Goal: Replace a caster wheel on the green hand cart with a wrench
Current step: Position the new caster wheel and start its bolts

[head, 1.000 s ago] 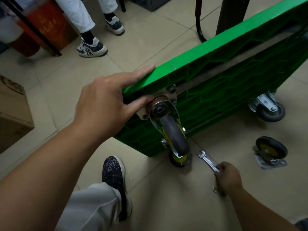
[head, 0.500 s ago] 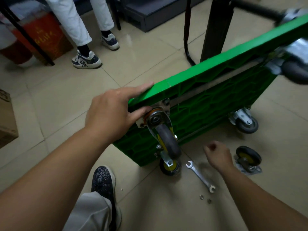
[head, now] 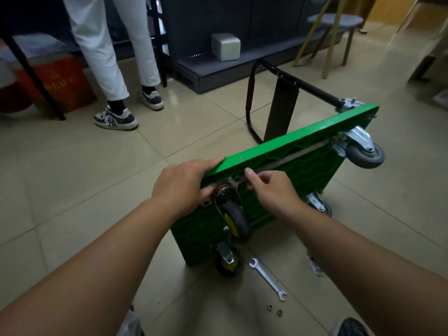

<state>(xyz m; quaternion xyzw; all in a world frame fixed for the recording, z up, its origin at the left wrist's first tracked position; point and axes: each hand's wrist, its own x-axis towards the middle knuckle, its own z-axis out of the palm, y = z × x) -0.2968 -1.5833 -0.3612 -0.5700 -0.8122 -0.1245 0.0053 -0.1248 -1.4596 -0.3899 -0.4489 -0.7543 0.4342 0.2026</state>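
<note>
The right hand [head: 271,190] has let go of the wrench [head: 268,278] and risen from the floor to the underside of the green hand cart [head: 291,141]. Its fingers are now curled against the metal rail just beside the mounted caster wheel [head: 234,219]. The wrench lies flat on the tiles, well below that hand and untouched. The loose caster is now mostly hidden behind the right forearm.
</note>
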